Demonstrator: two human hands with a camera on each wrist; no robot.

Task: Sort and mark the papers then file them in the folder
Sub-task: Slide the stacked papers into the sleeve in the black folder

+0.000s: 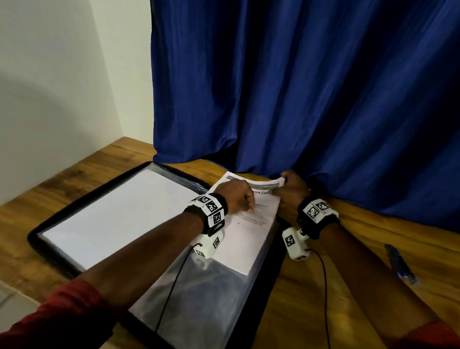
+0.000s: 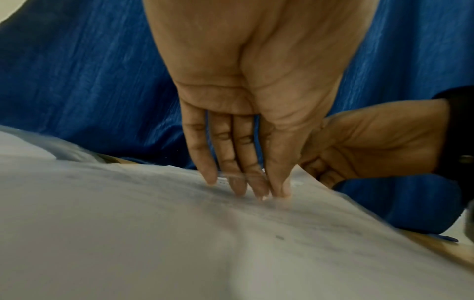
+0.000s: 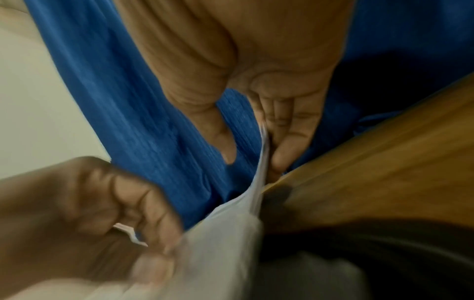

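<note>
We are looking at the open black plastic-sleeved folder lying on the wooden table, with the white printed sheets of paper resting on its right-hand sleeve. Our left hand is pressing straight fingers flat on the top sheet, while our right hand is pinching the sheets' far corner (lifted slightly). A blue pen is lying right of the folder, a dark blue curtain hanging beyond it.

papers on open folder, pen right
</note>
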